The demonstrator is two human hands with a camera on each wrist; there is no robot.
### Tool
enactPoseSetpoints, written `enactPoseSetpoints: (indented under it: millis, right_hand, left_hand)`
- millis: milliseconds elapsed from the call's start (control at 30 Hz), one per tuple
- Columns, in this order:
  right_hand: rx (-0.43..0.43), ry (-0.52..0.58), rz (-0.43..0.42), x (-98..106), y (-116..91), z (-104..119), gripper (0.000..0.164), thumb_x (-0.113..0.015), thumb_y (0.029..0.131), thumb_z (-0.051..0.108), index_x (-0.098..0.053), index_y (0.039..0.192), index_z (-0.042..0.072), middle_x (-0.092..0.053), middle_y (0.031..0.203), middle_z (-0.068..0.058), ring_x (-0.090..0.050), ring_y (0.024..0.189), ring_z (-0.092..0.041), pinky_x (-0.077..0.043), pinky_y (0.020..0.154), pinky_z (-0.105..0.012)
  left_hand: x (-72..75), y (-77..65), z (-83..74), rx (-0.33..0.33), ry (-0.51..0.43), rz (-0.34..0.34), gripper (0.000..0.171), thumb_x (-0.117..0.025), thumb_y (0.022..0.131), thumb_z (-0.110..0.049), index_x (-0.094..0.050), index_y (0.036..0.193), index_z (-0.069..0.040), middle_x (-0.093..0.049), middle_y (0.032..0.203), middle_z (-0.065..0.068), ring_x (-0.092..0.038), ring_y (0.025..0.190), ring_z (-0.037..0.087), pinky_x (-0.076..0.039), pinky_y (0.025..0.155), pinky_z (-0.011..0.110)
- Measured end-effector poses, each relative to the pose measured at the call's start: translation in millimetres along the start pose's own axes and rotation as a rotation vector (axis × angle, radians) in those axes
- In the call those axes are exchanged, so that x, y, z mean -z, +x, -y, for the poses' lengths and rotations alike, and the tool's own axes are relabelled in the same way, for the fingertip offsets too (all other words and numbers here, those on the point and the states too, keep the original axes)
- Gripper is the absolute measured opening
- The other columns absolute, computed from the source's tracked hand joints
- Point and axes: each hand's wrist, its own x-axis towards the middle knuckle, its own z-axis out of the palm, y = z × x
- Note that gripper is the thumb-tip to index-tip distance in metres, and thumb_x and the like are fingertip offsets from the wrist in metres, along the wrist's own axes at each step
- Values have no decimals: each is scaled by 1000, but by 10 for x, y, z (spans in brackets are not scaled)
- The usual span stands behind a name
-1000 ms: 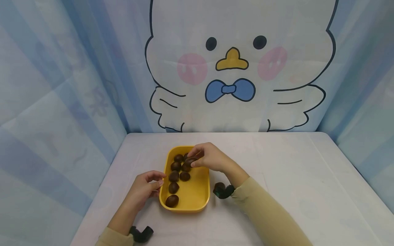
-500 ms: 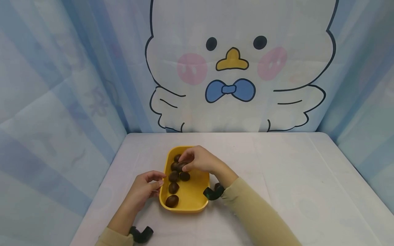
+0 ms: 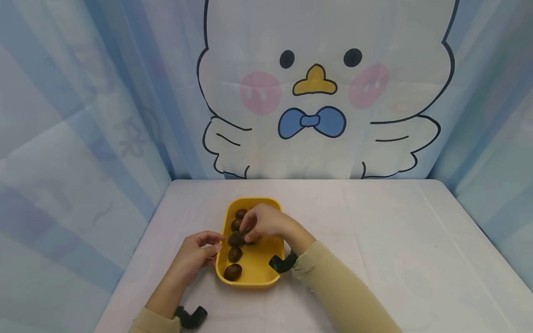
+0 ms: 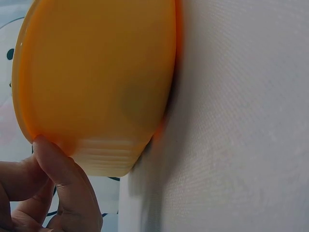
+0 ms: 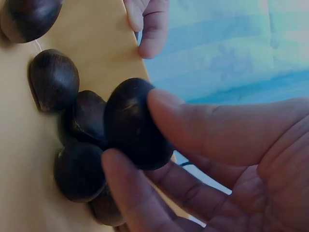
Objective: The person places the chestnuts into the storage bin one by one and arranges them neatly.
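A yellow tray (image 3: 266, 266) sits on the table with several brown chestnuts (image 3: 233, 272) inside, mostly along its left side. My right hand (image 3: 266, 222) is over the tray, pinching one chestnut (image 5: 130, 121) between thumb and fingertips. Other chestnuts (image 5: 54, 79) lie close beneath it, as the right wrist view shows. At the tray's left rim, my left hand (image 3: 197, 252) grips the edge with thumb and fingers. From the left wrist, the tray's outer wall (image 4: 96, 72) is visible with a fingertip against the rim. My right hand hides part of the chestnuts in the head view.
A pale cloth covers the table (image 3: 374, 240), which extends well to the right of the tray. Behind it hangs a curtain (image 3: 316, 152) with a cartoon bird, and blue-white curtains (image 3: 83, 138) flank the sides. Dark straps (image 3: 191, 317) sit at both wrists.
My right hand has moved left and toward the front of the tray, carrying the pinched chestnut lower among the others. The left hand and the tray have stayed in place.
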Motion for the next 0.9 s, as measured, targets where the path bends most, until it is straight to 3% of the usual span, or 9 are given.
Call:
enactPoseSetpoints:
  millis: [433,900]
  right_hand:
    - [-47,-158,90,-93,35,-13,17,-89,86,5,-82,94,19,-77,90,5,-70,86,-14,-63,82,-27]
    - [-26,-282,101,-186,20,75,21,-88,82,-2,-82,83,18,-74,82,8,-62,76,-11,-56,67,-22]
  left_hand:
    - [9,10,4,13,7,-7,24,-69,99,-3,-76,121,-4,-67,107,9,-64,78,19,-61,66,27]
    - [25,10,2,14,4,-5,24,-69,99,-2,-77,121,-4,-66,106,9,-63,79,19,-61,66,27]
